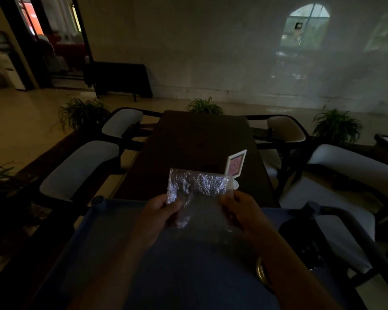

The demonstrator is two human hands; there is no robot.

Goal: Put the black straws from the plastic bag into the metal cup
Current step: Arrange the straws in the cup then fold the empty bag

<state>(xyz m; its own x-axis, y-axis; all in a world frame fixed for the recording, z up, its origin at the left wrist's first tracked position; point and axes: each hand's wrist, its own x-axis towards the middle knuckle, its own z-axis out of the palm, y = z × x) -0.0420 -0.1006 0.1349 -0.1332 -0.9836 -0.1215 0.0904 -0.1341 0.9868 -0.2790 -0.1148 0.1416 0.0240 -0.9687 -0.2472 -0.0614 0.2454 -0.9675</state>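
Crinkled clear plastic bag [197, 186] held upright in the air, its contents too dim to see.

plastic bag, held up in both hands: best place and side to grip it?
Grip the plastic bag at its two side edges, coming in from left and right, as the left hand and right hand do now. It is thin, crinkled film that hangs limp, so pinching both edges keeps it spread. Too dark to see straws inside.
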